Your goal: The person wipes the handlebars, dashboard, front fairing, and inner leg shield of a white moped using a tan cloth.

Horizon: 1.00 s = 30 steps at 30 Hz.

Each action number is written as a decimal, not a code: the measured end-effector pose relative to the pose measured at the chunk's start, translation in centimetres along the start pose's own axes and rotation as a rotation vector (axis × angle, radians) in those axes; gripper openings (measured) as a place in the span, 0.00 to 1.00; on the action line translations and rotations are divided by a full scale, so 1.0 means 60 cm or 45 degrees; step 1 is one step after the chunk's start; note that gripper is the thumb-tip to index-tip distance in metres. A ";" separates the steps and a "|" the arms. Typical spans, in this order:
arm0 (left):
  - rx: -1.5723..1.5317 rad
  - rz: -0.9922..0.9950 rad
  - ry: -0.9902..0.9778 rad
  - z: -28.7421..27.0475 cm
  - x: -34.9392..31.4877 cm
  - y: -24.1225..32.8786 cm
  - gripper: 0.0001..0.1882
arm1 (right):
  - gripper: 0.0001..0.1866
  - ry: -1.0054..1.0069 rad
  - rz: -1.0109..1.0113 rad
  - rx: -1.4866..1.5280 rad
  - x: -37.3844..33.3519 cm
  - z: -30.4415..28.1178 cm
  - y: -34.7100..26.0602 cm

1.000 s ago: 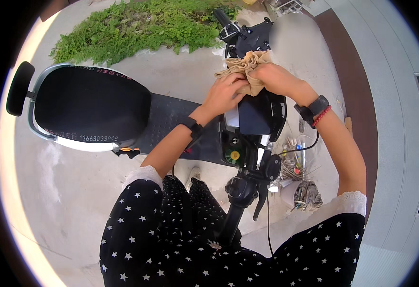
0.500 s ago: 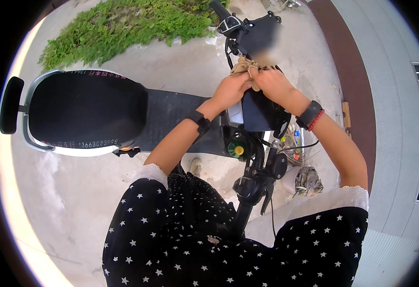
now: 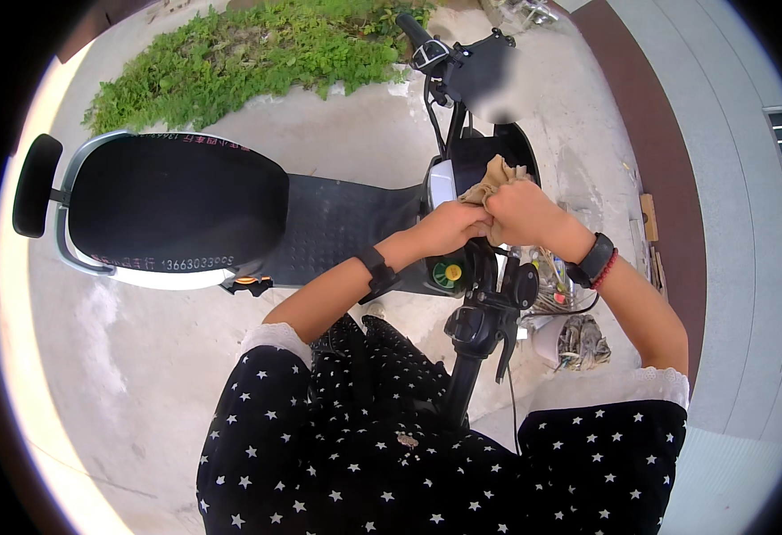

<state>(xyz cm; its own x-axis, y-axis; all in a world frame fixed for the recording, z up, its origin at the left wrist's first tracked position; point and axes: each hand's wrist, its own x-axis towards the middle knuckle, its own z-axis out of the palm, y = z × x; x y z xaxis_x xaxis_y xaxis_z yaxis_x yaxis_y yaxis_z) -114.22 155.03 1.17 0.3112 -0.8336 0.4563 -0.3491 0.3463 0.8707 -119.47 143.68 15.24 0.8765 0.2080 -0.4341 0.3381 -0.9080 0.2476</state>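
Both hands are closed on a tan crumpled cloth (image 3: 496,178) over the front of an electric scooter. My left hand (image 3: 455,225) pinches its lower edge, and my right hand (image 3: 523,210) bunches the other side in a fist. The two hands nearly touch. Below them are the near handlebar (image 3: 475,334) with its brake lever and a round green and yellow part (image 3: 447,274). The scooter's dark display panel lies partly hidden under the cloth and hands. Leftward stretch the black footboard (image 3: 342,214) and the wide black seat (image 3: 177,201).
The far handlebar grip (image 3: 414,32) and a dark mirror (image 3: 480,71) stick out ahead. Green plants (image 3: 248,67) grow beyond the scooter. On the concrete at the right are a pale bucket (image 3: 548,339) with grey rags and some litter. A grey wall (image 3: 721,178) rises farther right.
Both hands have come nearer to me with the cloth, from beside the far handlebar to over the middle of the scooter's front. The cloth now spreads upward from the fists.
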 end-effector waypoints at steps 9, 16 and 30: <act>-0.473 -0.331 -0.155 -0.021 -0.012 -0.008 0.05 | 0.25 -0.660 0.144 0.658 0.027 -0.021 0.024; -0.602 -0.343 0.119 -0.101 0.037 0.000 0.10 | 0.20 0.156 0.148 1.018 0.024 -0.050 0.091; 0.393 -0.216 0.375 -0.002 0.140 -0.034 0.10 | 0.05 0.675 -0.102 -0.165 0.024 0.024 0.111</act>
<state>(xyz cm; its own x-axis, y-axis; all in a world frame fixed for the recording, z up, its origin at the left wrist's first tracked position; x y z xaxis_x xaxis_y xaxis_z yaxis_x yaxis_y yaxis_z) -110.75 147.37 3.25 0.6093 -0.6942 0.3833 -0.5046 0.0335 0.8627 -116.47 137.36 15.01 0.8876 0.4594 0.0319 0.4205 -0.8368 0.3507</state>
